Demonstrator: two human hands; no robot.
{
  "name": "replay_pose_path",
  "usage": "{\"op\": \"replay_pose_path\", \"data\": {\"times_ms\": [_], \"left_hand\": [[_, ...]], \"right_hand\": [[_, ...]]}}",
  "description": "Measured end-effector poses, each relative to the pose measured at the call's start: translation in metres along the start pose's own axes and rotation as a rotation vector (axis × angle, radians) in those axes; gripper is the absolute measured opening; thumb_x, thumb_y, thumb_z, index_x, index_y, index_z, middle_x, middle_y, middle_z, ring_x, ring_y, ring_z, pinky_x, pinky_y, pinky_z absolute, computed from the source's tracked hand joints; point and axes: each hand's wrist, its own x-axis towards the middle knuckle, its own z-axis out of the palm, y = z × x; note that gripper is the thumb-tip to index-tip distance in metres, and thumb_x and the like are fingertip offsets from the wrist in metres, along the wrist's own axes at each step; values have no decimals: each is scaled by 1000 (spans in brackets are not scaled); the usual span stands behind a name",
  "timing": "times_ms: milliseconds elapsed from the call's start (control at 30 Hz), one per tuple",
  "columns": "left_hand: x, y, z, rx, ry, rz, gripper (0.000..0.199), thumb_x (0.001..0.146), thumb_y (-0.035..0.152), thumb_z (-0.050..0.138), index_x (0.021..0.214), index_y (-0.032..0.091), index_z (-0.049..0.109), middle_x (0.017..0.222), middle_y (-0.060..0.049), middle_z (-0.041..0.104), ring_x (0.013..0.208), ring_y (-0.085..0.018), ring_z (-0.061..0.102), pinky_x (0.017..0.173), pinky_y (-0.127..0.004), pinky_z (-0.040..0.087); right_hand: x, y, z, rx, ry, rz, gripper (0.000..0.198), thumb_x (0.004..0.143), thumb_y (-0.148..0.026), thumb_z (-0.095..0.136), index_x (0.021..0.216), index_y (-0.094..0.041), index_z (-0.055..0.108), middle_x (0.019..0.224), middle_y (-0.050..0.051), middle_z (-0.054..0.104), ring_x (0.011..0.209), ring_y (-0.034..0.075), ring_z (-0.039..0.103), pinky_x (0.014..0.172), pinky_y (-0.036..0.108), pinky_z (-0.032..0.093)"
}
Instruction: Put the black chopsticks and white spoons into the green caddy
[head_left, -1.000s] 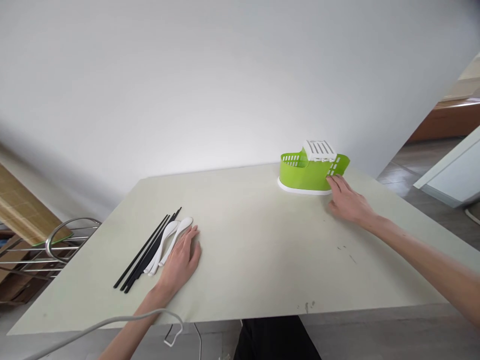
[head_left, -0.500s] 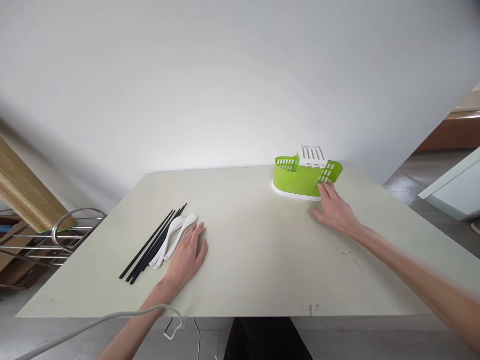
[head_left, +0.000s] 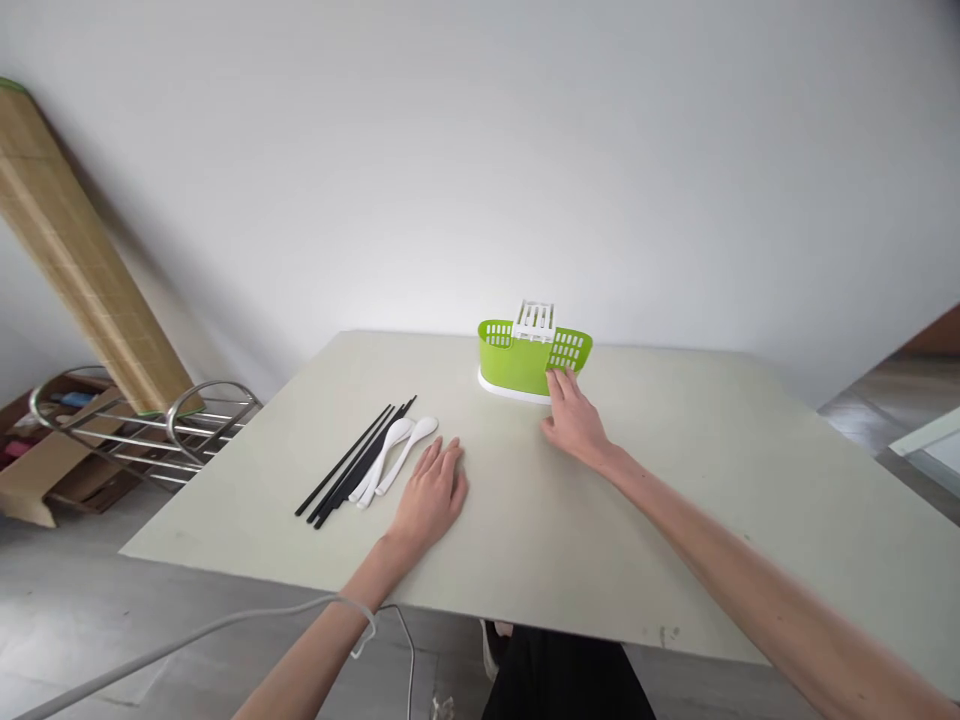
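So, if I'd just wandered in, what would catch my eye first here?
Probably the bright green basket with its white slotted top, near the wall at the table's far side, with the right hand at its front. Next, the white spoons beside black chopsticks, left of the left hand. Then the long tan panel slanting at far left.

Your right hand [head_left: 576, 418] hides part of the green basket [head_left: 517, 368], whose floor you can't see. The white spoons [head_left: 399, 430] cover some black chopsticks [head_left: 364, 463], leaving their count unclear. Your left forearm [head_left: 330, 645] leaves the bottom edge; the left edge cuts the tan panel [head_left: 79, 255]. Items in the carton [head_left: 45, 480] are indistinct.
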Motion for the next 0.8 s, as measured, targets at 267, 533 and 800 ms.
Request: {"op": "replay_pose_path", "data": {"times_ms": [267, 533, 800], "left_hand": [[-3, 10, 6, 0, 31, -3, 34, 104, 24, 43, 134, 21, 58, 149, -12, 64, 151, -34, 47, 121, -57, 45], [-4, 12, 7, 8, 27, 0, 37, 103, 22, 43, 137, 20, 58, 146, -15, 66, 152, -35, 46, 120, -58, 46], [0, 14, 2, -3, 21, 16, 37, 104, 26, 42, 136, 19, 60, 147, -15, 65, 149, -33, 50, 121, -57, 45]], "right_hand": [[57, -88, 36, 141, -80, -139, 98, 84, -11, 54, 169, -12, 6, 168, 22, 36, 158, 44, 25, 118, 62, 43], [83, -155, 44, 191, -116, -205, 87, 84, -6, 58, 163, 0, 23, 169, 24, 36, 159, 38, 24, 117, 50, 45], [15, -85, -6, 215, -115, -344, 101, 87, -5, 48, 173, -20, -2, 179, 7, 15, 165, 26, 16, 128, 45, 36]]}}
